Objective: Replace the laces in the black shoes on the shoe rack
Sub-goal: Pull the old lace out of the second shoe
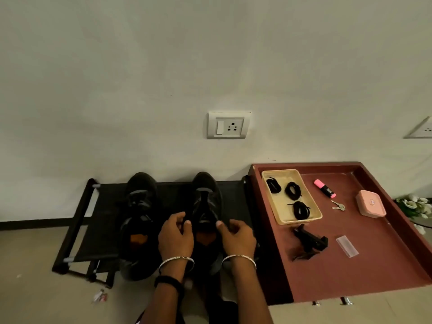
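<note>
Two black shoes stand on a low black shoe rack (77, 220) against the wall, the left shoe (139, 220) and the right shoe (205, 197). Both my hands are at the right shoe's opening. My left hand (175, 232) pinches a black lace at the shoe's left side. My right hand (237, 233) has curled fingers at the shoe's right edge; what they hold is too dark to make out. Three coiled black laces (292, 190) lie in a beige basket (311, 197) on the table to the right.
A dark red table (374, 253) with raised edges stands right of the rack. It carries a pink highlighter (325, 188), keys (338, 205), a pink box (371, 204), a black clip-like object (311, 242) and a clear strip (347, 246). A wall socket (229, 125) is above the shoes.
</note>
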